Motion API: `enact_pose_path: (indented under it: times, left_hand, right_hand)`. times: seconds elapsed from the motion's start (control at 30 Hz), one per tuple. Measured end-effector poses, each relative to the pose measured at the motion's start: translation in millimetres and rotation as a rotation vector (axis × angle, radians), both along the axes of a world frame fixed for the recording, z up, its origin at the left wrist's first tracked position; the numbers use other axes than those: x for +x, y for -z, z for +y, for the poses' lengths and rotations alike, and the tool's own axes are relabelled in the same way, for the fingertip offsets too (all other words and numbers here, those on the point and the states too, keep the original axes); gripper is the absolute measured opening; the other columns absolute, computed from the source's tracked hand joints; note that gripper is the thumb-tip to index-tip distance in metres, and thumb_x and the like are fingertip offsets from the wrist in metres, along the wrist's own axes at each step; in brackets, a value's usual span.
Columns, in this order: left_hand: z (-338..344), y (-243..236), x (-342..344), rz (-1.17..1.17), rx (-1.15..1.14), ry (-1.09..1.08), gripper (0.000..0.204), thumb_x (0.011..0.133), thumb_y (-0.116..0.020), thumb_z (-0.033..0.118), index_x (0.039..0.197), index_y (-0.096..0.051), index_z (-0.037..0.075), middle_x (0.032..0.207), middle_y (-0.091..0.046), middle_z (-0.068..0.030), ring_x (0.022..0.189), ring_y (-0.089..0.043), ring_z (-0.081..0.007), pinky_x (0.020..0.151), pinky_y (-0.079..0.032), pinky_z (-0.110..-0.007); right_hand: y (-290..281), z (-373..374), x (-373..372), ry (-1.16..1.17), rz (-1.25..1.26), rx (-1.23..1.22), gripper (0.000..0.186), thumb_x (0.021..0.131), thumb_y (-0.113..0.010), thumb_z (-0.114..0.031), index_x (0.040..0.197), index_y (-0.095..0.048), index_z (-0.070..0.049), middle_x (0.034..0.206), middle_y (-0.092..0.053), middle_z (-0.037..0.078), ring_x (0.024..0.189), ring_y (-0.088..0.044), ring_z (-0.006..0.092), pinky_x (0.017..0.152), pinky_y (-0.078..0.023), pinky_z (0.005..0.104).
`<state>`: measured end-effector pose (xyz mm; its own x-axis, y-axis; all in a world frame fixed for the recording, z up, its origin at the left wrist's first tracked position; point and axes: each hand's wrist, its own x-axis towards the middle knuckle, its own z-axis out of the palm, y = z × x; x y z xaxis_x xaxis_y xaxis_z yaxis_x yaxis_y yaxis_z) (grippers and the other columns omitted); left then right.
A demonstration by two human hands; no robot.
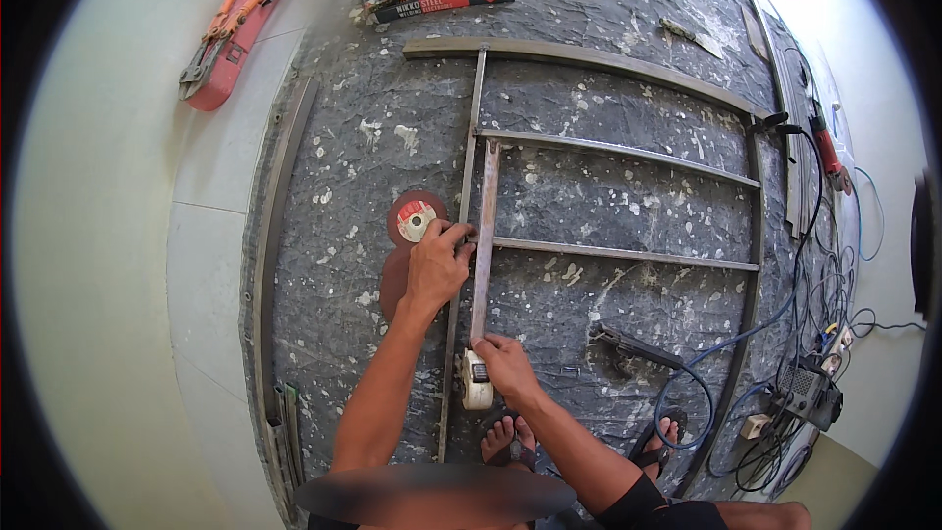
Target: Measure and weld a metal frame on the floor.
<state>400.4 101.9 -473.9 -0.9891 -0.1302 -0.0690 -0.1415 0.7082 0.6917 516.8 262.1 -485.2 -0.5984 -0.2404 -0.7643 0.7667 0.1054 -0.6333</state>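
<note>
A frame of welded square metal tubes lies on the floor, with a long left bar (478,98) and two thin crossbars, the nearer crossbar (628,254) meeting that bar by my left hand. My left hand (439,267) is closed, fingers and thumb pinched on the left bar at this joint. My right hand (506,371) grips a white tape measure (478,388) just right of the same bar. Its worn blade (486,236) stretches away from me along the bar, passes over the nearer crossbar and ends at the farther crossbar (628,149). Cutting discs (416,219) lie beside my left hand.
A welding electrode holder (638,345) rests inside the frame, its cable looping right to a welding machine (811,395) amid tangled cords. An angle grinder (830,152) lies at right. Far off are an electrode box (451,2) and a red tool (211,86). Loose tube (282,186) lies left.
</note>
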Motion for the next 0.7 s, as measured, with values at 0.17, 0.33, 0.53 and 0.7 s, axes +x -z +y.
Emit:
enact_pose_path:
  times: [0.17, 0.33, 0.53, 0.7]
  left_hand:
    - [-4.5, -4.4, 2.3, -0.038, 0.033, 0.023, 0.027, 0.084, -0.074, 0.013, 0.110, -0.071, 0.013, 0.108, -0.061, -0.0137, 0.089, -0.066, -0.0354, 0.078, -0.054, -0.045]
    - [-0.7, -9.7, -0.4, -0.059, 0.033, 0.051, 0.029, 0.083, -0.075, 0.013, 0.111, -0.070, 0.013, 0.109, -0.060, -0.0135, 0.093, -0.065, -0.0356, 0.081, -0.053, -0.045]
    - [2.1, -0.6, 0.4, -0.030, -0.024, 0.040, 0.029, 0.083, -0.074, 0.013, 0.112, -0.070, 0.013, 0.109, -0.060, -0.0139, 0.097, -0.065, -0.0363, 0.083, -0.053, -0.046]
    - [-2.0, -1.9, 12.3, -0.004, -0.065, -0.007, 0.028, 0.084, -0.073, 0.013, 0.112, -0.069, 0.013, 0.109, -0.060, -0.0141, 0.097, -0.064, -0.0372, 0.084, -0.053, -0.047]
  right_hand:
    - [-28.2, 14.4, 28.3, 0.144, -0.141, -0.238, 0.043, 0.099, -0.059, -0.040, 0.121, -0.055, -0.003, 0.097, -0.060, 0.007, 0.078, -0.056, 0.0148, 0.070, -0.049, 0.0328]
    - [-40.4, 36.0, 48.0, 0.243, -0.351, -0.465, 0.052, 0.094, -0.068, -0.038, 0.128, -0.041, -0.009, 0.089, -0.059, 0.008, 0.072, -0.062, 0.0177, 0.061, -0.054, 0.0337]
    - [-79.9, 54.8, -11.6, -0.103, 0.160, -0.153, 0.045, 0.078, -0.077, -0.024, 0.112, -0.055, -0.005, 0.087, -0.060, 0.009, 0.078, -0.062, 0.0204, 0.069, -0.053, 0.0372]
    - [-122.7, 100.8, -172.9, -0.560, 0.820, 0.733, 0.042, 0.077, -0.071, -0.024, 0.111, -0.056, -0.004, 0.105, -0.067, 0.019, 0.096, -0.066, 0.0349, 0.086, -0.053, 0.0452]
